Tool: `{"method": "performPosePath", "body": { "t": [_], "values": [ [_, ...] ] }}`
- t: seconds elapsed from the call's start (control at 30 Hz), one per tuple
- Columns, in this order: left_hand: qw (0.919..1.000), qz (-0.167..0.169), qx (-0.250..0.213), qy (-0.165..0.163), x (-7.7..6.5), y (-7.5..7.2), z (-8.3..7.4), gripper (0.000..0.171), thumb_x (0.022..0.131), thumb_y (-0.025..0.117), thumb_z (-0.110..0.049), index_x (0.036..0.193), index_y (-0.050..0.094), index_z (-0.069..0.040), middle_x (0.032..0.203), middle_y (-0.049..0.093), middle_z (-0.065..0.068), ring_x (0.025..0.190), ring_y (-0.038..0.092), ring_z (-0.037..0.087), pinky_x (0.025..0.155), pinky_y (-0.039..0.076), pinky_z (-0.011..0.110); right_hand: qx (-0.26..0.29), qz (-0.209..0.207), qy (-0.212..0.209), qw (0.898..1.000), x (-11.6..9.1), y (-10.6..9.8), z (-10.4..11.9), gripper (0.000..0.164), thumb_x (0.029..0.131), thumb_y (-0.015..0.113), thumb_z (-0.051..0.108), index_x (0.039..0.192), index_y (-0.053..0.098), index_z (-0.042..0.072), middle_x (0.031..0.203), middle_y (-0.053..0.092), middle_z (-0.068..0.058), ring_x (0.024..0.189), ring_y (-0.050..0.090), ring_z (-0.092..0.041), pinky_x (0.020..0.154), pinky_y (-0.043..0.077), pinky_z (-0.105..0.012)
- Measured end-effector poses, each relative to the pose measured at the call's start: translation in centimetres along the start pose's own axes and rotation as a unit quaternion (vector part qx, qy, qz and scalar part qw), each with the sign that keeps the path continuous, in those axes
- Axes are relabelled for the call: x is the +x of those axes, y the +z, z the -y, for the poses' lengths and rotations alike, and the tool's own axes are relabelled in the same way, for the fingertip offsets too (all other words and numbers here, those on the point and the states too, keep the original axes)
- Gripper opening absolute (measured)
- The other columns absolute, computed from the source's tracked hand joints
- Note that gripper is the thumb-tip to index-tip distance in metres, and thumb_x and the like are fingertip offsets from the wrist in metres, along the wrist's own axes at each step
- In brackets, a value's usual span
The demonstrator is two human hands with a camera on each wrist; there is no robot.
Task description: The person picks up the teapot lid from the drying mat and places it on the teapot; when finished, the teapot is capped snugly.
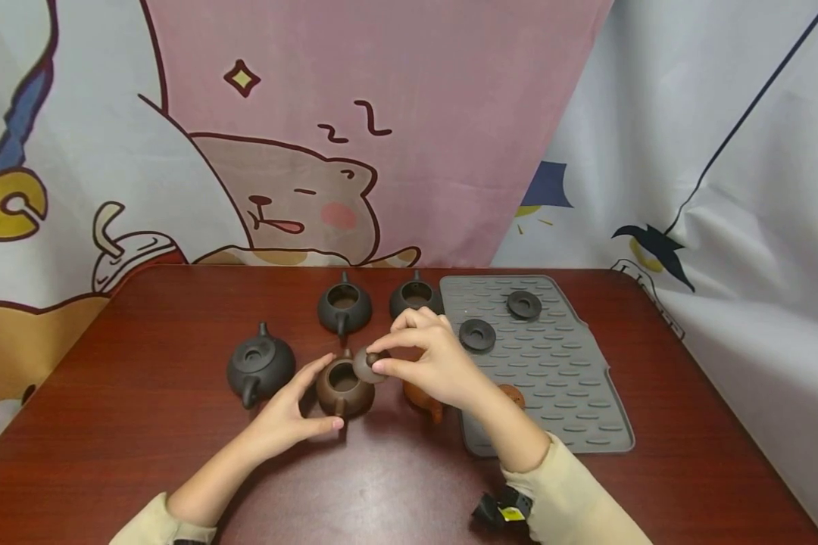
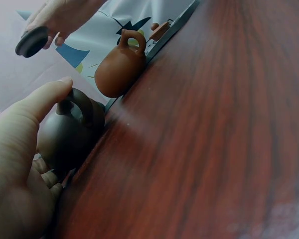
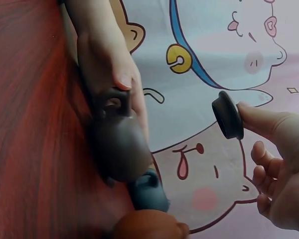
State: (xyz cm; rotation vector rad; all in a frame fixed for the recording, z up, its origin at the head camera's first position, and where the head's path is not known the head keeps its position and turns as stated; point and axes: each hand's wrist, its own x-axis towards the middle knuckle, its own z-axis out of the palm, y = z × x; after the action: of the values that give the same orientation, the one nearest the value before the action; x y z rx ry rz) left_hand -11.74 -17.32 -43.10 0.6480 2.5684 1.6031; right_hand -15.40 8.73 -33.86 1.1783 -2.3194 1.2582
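In the head view my left hand [image 1: 286,420] holds the brown teapot [image 1: 354,401] on the table, its mouth uncovered. The left wrist view has the thumb at the top of the teapot's handle, with fingers round the body's far side. My right hand [image 1: 432,362] pinches a small round lid [image 1: 363,369] by its knob, above and just right of the teapot's opening. Seen from the right wrist, the lid [image 3: 227,117] is tilted on edge, between thumb and fingers, apart from the teapot [image 3: 120,149].
Two lidless dark teapots [image 1: 356,314] [image 1: 401,304] stand behind; a lidded dark one [image 1: 279,367] is at left. An orange teapot [image 1: 419,397] sits partly under my right hand. On the grey mat [image 1: 559,378] lie two dark lids [image 1: 476,344] [image 1: 523,314] and an orange lid [image 1: 514,394].
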Motion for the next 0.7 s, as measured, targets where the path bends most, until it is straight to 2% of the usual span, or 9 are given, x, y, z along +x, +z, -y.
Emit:
{"method": "performPosePath", "body": {
  "t": [0.3, 0.5, 0.7],
  "values": [
    [0.9998, 0.005, -0.008, -0.015, 0.0, -0.1, -0.2, 0.091, 0.075, 0.083, -0.026, 0.149, 0.032, -0.009, 0.148, 0.035, 0.010, 0.135, 0.030, 0.032, 0.103, 0.024, 0.060, -0.009, 0.020, 0.029, 0.999, 0.6, 2.1, -0.7, 0.020, 0.077, 0.081, 0.023, 0.097, 0.078, 0.022, 0.085, 0.058, 0.002, 0.083, 0.042, -0.007, 0.079, 0.029, -0.037],
    [0.9999, 0.004, -0.001, -0.011, 0.0, -0.1, -0.1, 0.089, 0.077, 0.082, -0.027, 0.148, 0.033, -0.008, 0.148, 0.035, 0.011, 0.135, 0.030, 0.032, 0.104, 0.024, 0.060, -0.021, 0.030, 0.045, 0.998, 0.9, 3.2, -1.1, 0.020, 0.076, 0.081, 0.025, 0.096, 0.078, 0.023, 0.085, 0.057, 0.006, 0.082, 0.042, -0.008, 0.078, 0.029, -0.035],
    [1.0000, 0.001, 0.005, -0.009, 0.0, 0.0, -0.1, 0.089, 0.077, 0.082, -0.027, 0.148, 0.033, -0.007, 0.148, 0.036, 0.013, 0.135, 0.031, 0.031, 0.104, 0.024, 0.058, -0.025, 0.040, 0.055, 0.997, 1.1, 4.2, -1.4, 0.021, 0.076, 0.081, 0.027, 0.096, 0.078, 0.023, 0.085, 0.059, 0.002, 0.083, 0.044, -0.010, 0.078, 0.030, -0.035]
  ]
}}
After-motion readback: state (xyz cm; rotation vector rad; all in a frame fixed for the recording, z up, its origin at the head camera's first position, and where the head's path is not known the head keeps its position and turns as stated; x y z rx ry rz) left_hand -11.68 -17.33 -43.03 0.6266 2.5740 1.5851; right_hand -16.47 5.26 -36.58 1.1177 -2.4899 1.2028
